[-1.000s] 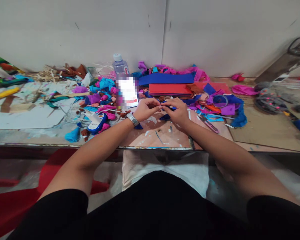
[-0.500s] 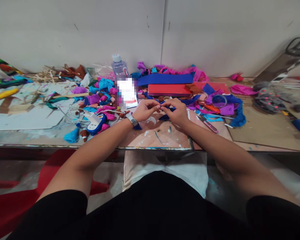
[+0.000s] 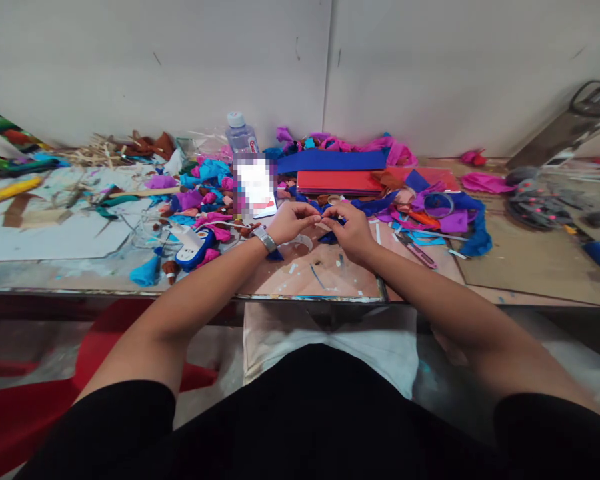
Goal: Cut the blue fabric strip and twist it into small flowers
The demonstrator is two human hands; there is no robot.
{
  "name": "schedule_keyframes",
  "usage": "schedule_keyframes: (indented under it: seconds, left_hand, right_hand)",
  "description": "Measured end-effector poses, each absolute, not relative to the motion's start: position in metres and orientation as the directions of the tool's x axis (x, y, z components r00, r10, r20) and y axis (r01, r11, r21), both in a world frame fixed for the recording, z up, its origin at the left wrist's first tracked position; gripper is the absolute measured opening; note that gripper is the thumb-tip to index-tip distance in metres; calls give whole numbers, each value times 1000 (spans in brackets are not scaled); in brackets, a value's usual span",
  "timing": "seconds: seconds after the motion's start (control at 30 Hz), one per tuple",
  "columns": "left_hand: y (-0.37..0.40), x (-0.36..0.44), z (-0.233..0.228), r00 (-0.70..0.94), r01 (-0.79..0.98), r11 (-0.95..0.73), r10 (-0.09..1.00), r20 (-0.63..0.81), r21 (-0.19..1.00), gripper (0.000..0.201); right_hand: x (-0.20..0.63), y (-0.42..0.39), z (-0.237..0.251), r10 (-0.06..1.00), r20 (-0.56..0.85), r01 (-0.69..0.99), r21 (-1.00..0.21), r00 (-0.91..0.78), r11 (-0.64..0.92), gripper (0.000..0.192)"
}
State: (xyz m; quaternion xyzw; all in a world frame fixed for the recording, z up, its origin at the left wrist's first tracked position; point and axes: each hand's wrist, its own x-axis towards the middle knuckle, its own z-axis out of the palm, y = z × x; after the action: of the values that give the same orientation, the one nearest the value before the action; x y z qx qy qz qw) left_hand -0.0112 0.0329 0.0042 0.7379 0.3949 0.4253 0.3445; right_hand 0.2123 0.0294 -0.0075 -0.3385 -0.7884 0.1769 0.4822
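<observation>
Left grip [image 3: 291, 224] and right grip [image 3: 351, 231] pinch narrow, close together — anything held too small to tell.

Plain black T-shirt [image 3: 320, 413], 6 o'clock of centre; short sleeves [image 3: 125, 413] at 8 and 4. Silver metal-band wristwatch [image 3: 265, 239], left wrist, 9 o'clock.

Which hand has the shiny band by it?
The left hand: the silver band wraps that arm's wrist, while the right hand has none.
</observation>
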Motion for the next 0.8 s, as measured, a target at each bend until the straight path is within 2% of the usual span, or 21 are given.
schedule_keyframes:
  seconds: [0.43, 0.63, 0.8]
  left_hand:
    - [27, -6, 6, 265, 307, -486, 870, 417, 818, 46]
    - [24, -5, 7, 272, 295, -501, 860, 431, 813, 38]
    - [26, -7, 7, 294, 264, -478, 867, 402, 838, 42]
  right_hand:
    - [210, 30, -9, 808, 560, 302, -750, -183, 588, 13]
    - [210, 29, -8, 808, 570, 327, -743, -146, 584, 20]
    - [209, 27, -3, 794, 593, 314, -734, -135, 602, 31]
